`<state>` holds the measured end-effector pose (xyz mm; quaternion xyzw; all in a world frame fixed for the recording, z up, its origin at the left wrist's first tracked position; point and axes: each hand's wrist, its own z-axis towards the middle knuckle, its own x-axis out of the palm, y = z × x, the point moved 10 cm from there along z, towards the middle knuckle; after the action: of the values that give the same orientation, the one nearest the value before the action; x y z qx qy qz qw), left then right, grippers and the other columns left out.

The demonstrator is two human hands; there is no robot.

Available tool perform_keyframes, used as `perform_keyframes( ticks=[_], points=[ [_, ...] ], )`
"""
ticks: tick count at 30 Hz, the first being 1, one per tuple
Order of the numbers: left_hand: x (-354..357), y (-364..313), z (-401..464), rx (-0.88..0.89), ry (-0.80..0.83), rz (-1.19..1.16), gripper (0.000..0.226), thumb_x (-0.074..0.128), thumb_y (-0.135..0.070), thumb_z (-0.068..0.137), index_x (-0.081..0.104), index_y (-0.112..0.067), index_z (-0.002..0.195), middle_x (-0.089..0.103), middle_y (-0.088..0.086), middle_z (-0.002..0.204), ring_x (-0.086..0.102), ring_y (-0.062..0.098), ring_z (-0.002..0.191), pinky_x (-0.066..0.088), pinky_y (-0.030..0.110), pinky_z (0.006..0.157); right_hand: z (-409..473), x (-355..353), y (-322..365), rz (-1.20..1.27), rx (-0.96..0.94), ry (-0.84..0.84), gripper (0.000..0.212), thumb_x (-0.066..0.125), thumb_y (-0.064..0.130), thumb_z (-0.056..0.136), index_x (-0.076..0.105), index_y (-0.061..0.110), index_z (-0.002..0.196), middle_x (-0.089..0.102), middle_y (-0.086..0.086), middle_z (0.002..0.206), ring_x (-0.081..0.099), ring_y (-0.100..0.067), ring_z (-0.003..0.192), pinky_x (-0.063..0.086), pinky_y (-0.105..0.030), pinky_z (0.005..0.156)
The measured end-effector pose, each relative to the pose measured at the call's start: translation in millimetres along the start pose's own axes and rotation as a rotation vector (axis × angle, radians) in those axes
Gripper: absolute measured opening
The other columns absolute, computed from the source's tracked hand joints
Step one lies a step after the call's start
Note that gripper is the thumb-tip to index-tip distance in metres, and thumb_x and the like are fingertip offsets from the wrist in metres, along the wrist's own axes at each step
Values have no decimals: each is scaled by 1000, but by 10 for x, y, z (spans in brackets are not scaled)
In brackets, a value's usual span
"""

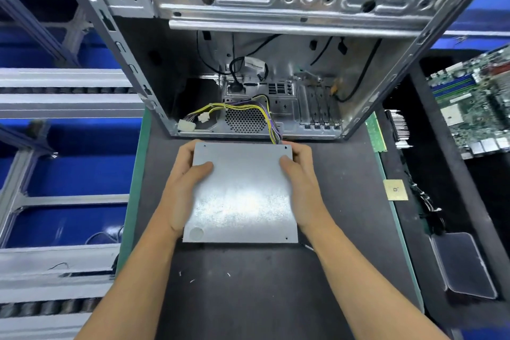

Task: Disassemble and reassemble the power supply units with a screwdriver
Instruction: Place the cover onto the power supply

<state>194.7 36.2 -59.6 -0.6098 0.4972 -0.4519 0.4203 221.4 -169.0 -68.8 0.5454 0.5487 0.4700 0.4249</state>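
A grey metal power supply unit (242, 199) is held flat above the dark work mat, just in front of the open computer case (276, 16). My left hand (183, 182) grips its left edge, thumb on top. My right hand (299, 182) grips its right edge the same way. Yellow and purple cables (265, 116) run from the unit's far edge into the case, ending in white connectors (187, 125). No screwdriver is in view.
A motherboard (474, 102) lies at the right. Beside it are a memory stick (376, 132), a processor chip (395, 190) and a dark phone-like slab (466, 265). Blue bins and metal roller rails (66, 99) fill the left. Small screws (228, 274) lie on the mat (248, 298).
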Motion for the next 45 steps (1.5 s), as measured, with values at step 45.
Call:
perform_keyframes(
  ticks=[45],
  points=[
    [-1087,-161,-755,74,-356,379,35,38,-59,97,67,-44,110,67,-22,112,61,10,99,51,41,100,-1570,944,-241,-1108,-220,122,30,70,26,90,63,3,107,55,-13,105,50,-29,96,44,-38,83]
  ],
)
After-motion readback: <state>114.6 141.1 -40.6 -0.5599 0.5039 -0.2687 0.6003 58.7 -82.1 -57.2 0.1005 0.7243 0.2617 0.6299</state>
